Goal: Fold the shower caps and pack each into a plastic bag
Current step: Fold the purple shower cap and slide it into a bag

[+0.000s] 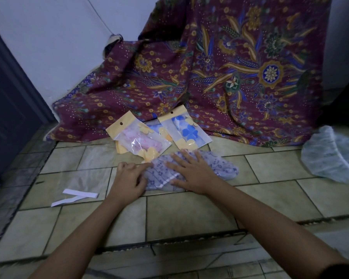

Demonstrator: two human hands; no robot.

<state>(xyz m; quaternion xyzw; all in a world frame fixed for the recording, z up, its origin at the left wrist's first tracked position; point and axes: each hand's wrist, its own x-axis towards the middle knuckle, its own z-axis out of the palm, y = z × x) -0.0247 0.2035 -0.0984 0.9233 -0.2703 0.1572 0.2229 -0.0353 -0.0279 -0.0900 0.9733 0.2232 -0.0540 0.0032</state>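
Note:
A purple patterned shower cap (220, 166) lies folded on the tiled floor in front of me. My right hand (191, 172) presses flat on it with fingers spread. My left hand (129, 178) touches the cap's left edge, index finger stretched out, the other fingers curled. Just behind lie two packed plastic bags with yellow headers: one holding a pink cap (139, 139), one holding a blue flowered cap (187, 129). A pale green shower cap (330, 158) lies unfolded at the far right.
A clear plastic sheet or bag (85, 178) lies flat on the tiles at left, with white paper strips (77, 196) near it. A maroon batik cloth (210, 77) drapes behind the bags. A dark door (8, 107) stands at left.

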